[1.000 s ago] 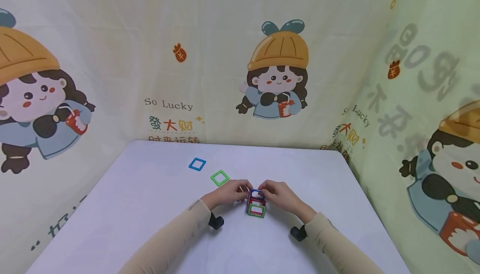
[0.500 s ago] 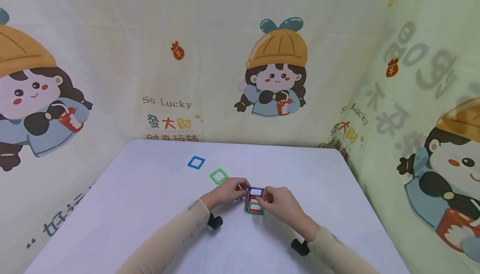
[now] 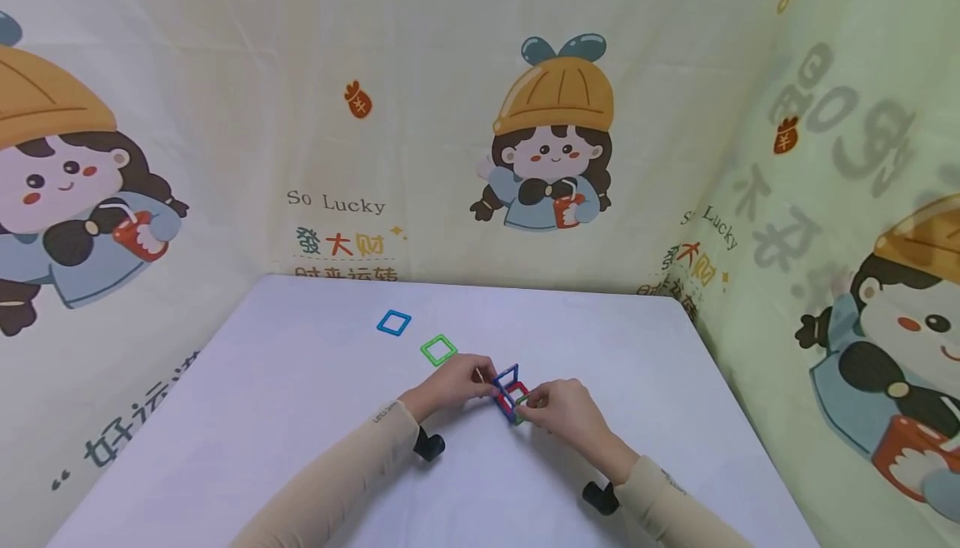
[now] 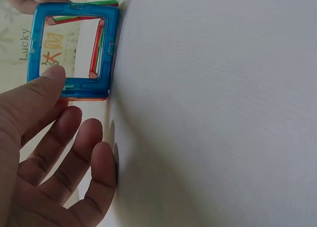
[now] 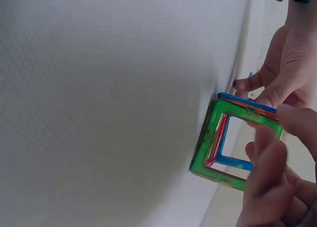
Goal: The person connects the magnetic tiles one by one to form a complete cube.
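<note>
A small open box of magnetic tiles stands on the table between the two hands, with a blue tile point(image 4: 113, 48), a green tile point(image 5: 204, 138) and a red tile point(image 5: 218, 138) as its sides and base. My left hand point(image 3: 459, 380) holds its left side; in the left wrist view the thumb lies on the blue frame and the other fingers curl below and behind. At the near right corner, my right hand point(image 3: 568, 408) has thumb and forefinger at the green tile's upper edge. In the head view that hand covers part of the green tile.
A loose blue square tile point(image 3: 384, 320) lies flat toward the back of the white table point(image 3: 315, 406). Closer in, a loose green square tile point(image 3: 431, 342) lies just beyond the left hand. Printed cloth point(image 3: 435, 148) hangs behind and along both sides.
The tile box has turned, so a corner now faces forward and a blue tile stands angled at its back. My right hand has come from the far end to the near right corner.
</note>
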Tool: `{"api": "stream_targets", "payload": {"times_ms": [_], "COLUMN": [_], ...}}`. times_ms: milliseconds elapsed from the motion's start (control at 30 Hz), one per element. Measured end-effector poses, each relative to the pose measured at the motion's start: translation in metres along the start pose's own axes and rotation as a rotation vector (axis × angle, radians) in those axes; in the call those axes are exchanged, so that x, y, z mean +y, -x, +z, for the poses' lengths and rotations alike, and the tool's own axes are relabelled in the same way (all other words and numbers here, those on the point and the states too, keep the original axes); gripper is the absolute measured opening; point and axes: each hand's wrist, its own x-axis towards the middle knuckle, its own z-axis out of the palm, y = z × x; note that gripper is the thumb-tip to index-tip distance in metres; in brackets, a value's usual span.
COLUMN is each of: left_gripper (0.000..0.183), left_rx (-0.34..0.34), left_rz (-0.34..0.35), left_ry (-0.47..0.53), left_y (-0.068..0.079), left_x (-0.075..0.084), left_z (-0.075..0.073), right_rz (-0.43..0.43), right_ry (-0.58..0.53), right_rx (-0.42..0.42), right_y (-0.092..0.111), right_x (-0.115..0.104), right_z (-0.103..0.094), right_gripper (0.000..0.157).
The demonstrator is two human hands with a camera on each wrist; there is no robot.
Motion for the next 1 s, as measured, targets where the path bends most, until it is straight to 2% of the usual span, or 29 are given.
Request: {"api": "stream_targets", "payload": {"times_ms": [133,300,533,700,800,900,1000], "left_gripper": [0.012,0.014,0.016,0.016,0.016,0.022,0.036], "left_rx": [-0.010,-0.029,-0.042,-0.050,-0.065,-0.069,-0.021], "left_rz": [-0.012,-0.022,-0.031,-0.012,-0.009,-0.031,-0.061], "left_ry": [0.013,0.017,0.000,-0.011,-0.014,-0.016,-0.021], "left_y": [0.003,0.008,0.012,0.012,0.012,0.011,0.008], "left_x": [0.002,0.009,0.016,0.018,0.017,0.014,0.008], "left_z": [0.002,0.004,0.011,0.013,0.010,0.001,-0.012], "right_rz": [0.027,0.038,-0.048,-0.078,-0.072,-0.072,-0.082], "right_ry": [-0.093,-0.106,-0.070,-0.057,-0.098,-0.192,-0.250], "right_rx": [-0.020,-0.008,-0.024,-0.051,-0.104,-0.193,-0.259], "right_y": [0.000,-0.002,-0.003,-0.006,-0.008,-0.010,-0.012], "right_x": [0.005,0.009,0.018,0.029,0.035,0.041,0.046], "right_z": [0.002,0.003,-0.003,-0.006,-0.008,-0.009,-0.009], "right_gripper": [0.018,0.015,0.010,0.015,0.017,0.019,0.020]}}
